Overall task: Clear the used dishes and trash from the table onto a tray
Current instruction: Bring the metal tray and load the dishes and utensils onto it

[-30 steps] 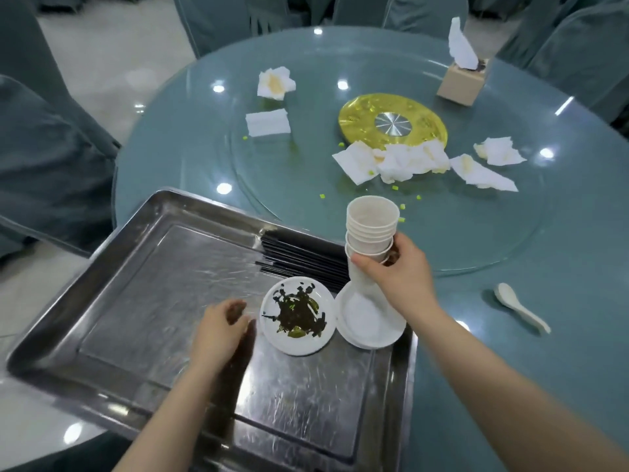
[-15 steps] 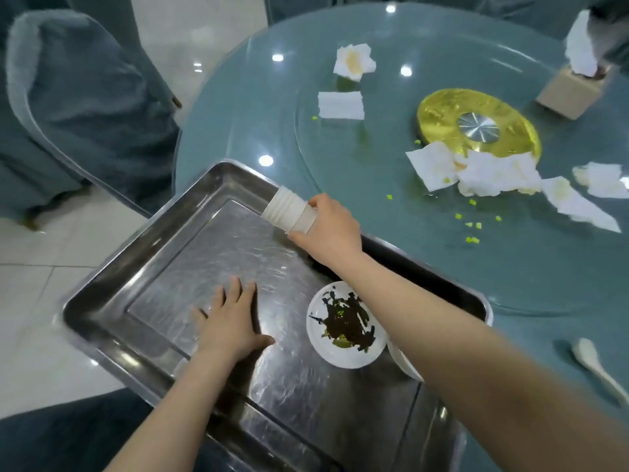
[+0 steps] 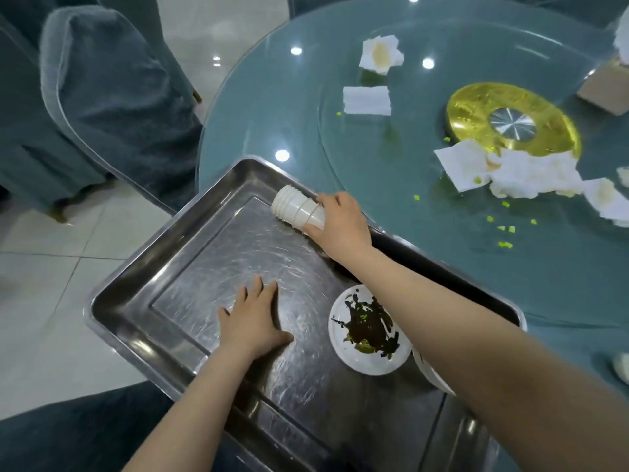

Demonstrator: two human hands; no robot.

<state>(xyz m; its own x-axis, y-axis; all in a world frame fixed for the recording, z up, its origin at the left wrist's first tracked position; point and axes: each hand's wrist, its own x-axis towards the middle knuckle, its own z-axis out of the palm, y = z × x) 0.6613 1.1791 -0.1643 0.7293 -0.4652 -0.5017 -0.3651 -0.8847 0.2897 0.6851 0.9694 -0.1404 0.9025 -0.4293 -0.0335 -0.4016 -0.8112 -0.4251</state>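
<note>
The stack of cups (image 3: 297, 210) lies on its side at the tray's (image 3: 136, 287) far edge, gripped by the right hand (image 3: 340, 224); how many cups are nested cannot be told. The left hand (image 3: 253, 320) rests flat on the tray floor, fingers spread. Right of it sits one sauce-smeared plate (image 3: 369, 330); a second plate (image 3: 430, 374) is mostly hidden under the right forearm. Beyond the tray, several crumpled napkins (image 3: 366, 100) lie on the surface (image 3: 442, 267), some cut off at the frame edge.
</note>
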